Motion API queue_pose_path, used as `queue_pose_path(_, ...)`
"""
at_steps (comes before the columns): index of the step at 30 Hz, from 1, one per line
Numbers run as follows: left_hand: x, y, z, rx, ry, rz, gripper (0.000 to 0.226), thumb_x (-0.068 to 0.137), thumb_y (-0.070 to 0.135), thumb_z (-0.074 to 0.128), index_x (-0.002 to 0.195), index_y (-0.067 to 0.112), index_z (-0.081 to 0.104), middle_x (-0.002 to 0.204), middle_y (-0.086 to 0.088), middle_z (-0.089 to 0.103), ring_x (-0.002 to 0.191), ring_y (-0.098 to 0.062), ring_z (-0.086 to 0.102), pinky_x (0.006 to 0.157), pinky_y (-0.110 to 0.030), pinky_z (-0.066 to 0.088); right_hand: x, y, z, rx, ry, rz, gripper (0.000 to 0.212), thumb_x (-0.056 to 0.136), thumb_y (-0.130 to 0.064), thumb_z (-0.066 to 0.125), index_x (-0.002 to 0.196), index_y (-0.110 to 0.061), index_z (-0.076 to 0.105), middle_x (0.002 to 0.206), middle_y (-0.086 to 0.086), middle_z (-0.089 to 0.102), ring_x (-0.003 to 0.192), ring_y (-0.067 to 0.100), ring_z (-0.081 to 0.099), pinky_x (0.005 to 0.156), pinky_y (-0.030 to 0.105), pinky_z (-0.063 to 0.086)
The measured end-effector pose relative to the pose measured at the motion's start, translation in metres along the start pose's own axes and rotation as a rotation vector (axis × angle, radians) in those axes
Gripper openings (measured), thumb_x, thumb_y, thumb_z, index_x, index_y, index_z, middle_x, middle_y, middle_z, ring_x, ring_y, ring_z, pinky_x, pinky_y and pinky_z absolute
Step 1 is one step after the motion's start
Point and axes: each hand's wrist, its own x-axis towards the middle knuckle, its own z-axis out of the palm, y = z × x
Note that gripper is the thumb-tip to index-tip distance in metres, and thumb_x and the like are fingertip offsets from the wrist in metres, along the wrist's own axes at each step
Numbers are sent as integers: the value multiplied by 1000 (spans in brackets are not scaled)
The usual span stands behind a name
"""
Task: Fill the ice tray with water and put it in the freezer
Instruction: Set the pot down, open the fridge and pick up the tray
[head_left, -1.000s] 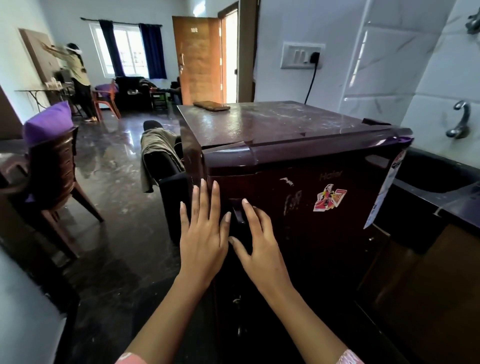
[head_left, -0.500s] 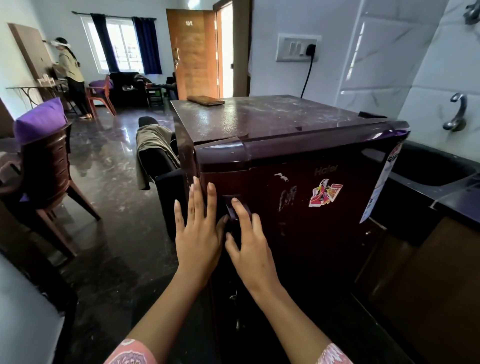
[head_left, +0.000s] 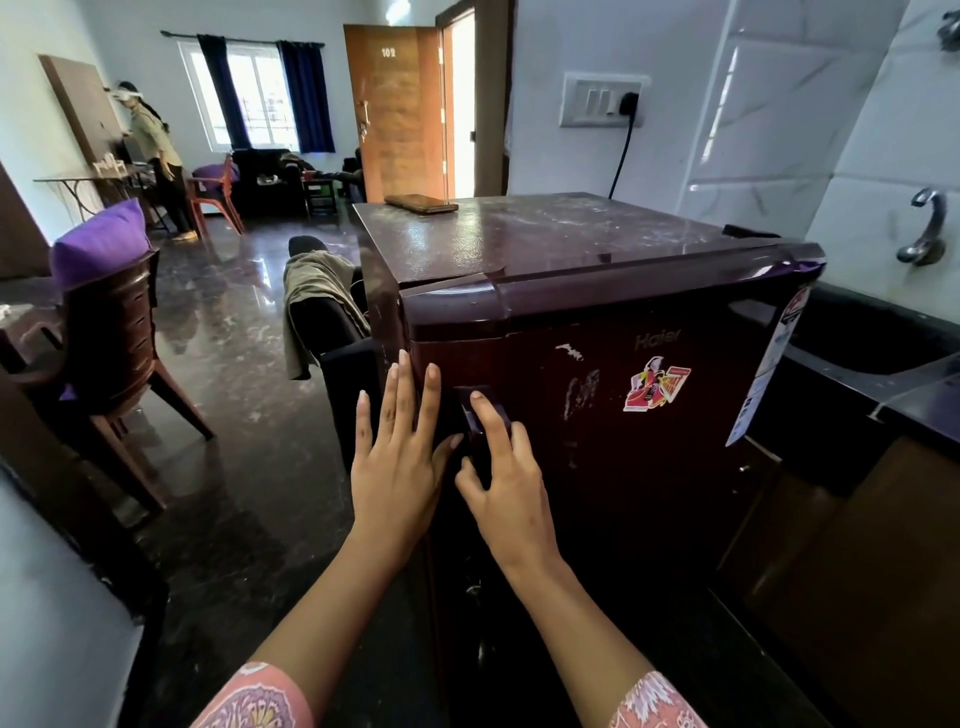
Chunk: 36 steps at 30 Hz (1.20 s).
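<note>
A small maroon fridge (head_left: 597, 415) stands in front of me with its door shut. My left hand (head_left: 397, 457) lies flat and spread against the door's left edge. My right hand (head_left: 504, 478) rests on the recessed door handle (head_left: 480, 410), with the index finger stretched over it and the other fingers curled behind. No ice tray is in view.
A phone (head_left: 421, 203) lies on the fridge top. A dark sink (head_left: 872, 332) with a tap (head_left: 924, 228) sits to the right. A chair with a purple cushion (head_left: 104, 322) stands at left, a cloth-draped seat (head_left: 317, 306) beside the fridge, a person (head_left: 153, 150) far back.
Both hands slid slightly up the door toward its left edge, and the right fingers settled onto the handle. My head moved closer and a bit lower.
</note>
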Motion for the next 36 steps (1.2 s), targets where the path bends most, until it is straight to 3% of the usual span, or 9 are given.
queue_pose_path(8,-4,-6,-3,-6,-11,24,75,91,53,27,149,21,-6,157,-10,4,144,-21,7,116,-46,10,-3,-1,1,-50,62,7,62,88,-24,54,137,-45,21,114,-4,46,82,6,56,69,21,55)
queue_pose_path(12,-19,1,-9,-82,18,103,73,93,55,25,149,22,-7,157,-10,-7,143,-23,11,115,-46,15,-26,0,-12,-86,75,5,67,88,-24,55,132,-52,13,105,-12,34,75,9,57,64,24,57)
queue_pose_path(18,-43,26,-24,-213,101,182,73,93,52,32,149,23,-4,157,-10,-10,143,-28,13,115,-46,12,-63,6,-40,-110,126,-16,73,84,-21,58,133,-53,14,101,-12,38,68,9,59,56,24,56)
queue_pose_path(22,-59,48,-37,-299,169,196,69,95,48,32,149,23,-2,157,-7,-7,144,-27,10,114,-53,8,-86,9,-62,-241,200,-26,75,77,-21,64,135,-43,22,107,-7,48,83,6,56,65,18,51)
queue_pose_path(26,-70,69,-53,-438,235,223,62,98,39,29,149,23,-2,158,1,-4,144,-23,7,111,-59,5,-107,14,-85,-354,299,1,68,76,-28,55,138,-31,29,129,0,51,112,14,54,94,26,34)
queue_pose_path(29,-70,85,-67,-512,229,200,61,99,41,22,149,21,-6,157,0,-10,144,-23,-3,112,-57,-3,-123,14,-97,-321,339,51,70,79,-31,42,143,-38,13,147,-4,35,136,16,33,108,34,21)
queue_pose_path(32,-66,102,-81,-578,180,134,65,98,47,18,148,17,-11,156,-2,-16,144,-23,-10,113,-51,-12,-136,15,-106,-325,411,123,74,79,-32,35,143,-43,0,154,-10,14,143,13,11,109,38,8)
queue_pose_path(36,-81,126,-90,-652,101,142,67,97,51,15,147,16,-14,157,-3,-13,144,-25,-8,112,-54,-12,-151,12,-120,-414,524,250,75,79,-30,35,145,-33,0,154,-15,2,143,10,-1,107,42,12)
